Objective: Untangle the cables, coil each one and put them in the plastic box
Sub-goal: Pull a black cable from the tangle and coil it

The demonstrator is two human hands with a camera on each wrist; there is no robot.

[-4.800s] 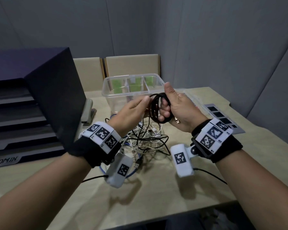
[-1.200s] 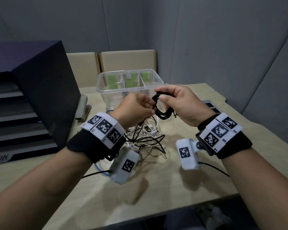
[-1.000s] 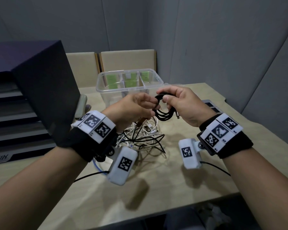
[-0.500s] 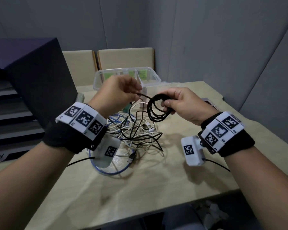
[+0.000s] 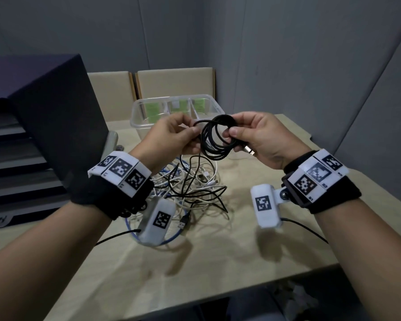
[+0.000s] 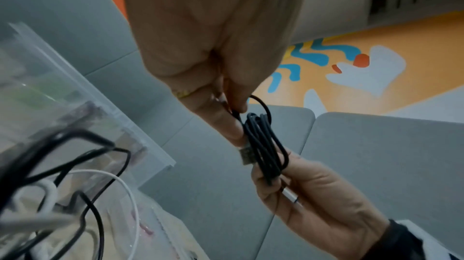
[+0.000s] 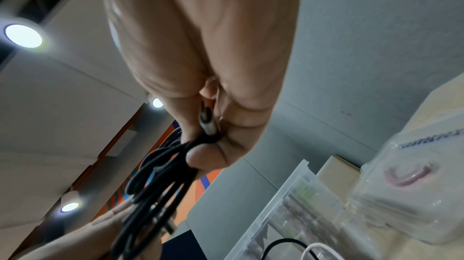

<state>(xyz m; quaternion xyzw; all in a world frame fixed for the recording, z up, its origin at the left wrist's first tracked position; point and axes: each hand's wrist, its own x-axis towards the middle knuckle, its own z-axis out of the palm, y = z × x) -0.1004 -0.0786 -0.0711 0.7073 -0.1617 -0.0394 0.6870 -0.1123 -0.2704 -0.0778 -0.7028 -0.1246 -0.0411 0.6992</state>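
Note:
A black cable point(image 5: 214, 137) is wound into a small coil held in the air over the table. My right hand point(image 5: 259, 137) grips the coil point(image 7: 160, 167) on its right side, a silver plug point(image 5: 249, 151) sticking out below the thumb. My left hand point(image 5: 171, 136) pinches the cable's free end point(image 6: 261, 141) at the coil's left. Beneath the hands lies a tangle of white, black and blue cables point(image 5: 190, 191). The clear plastic box point(image 5: 148, 105) with dividers stands behind the hands.
A dark document tray stack point(image 5: 39, 126) fills the table's left side. A stapler point(image 5: 112, 142) lies beside it. Two beige chair backs point(image 5: 174, 83) stand behind the table point(image 5: 218, 262). A clear bag point(image 7: 414, 185) lies to the right of the box.
My left hand has come back to the coil with the cable's free end after drawing it out to the left. The coil stays in my right hand.

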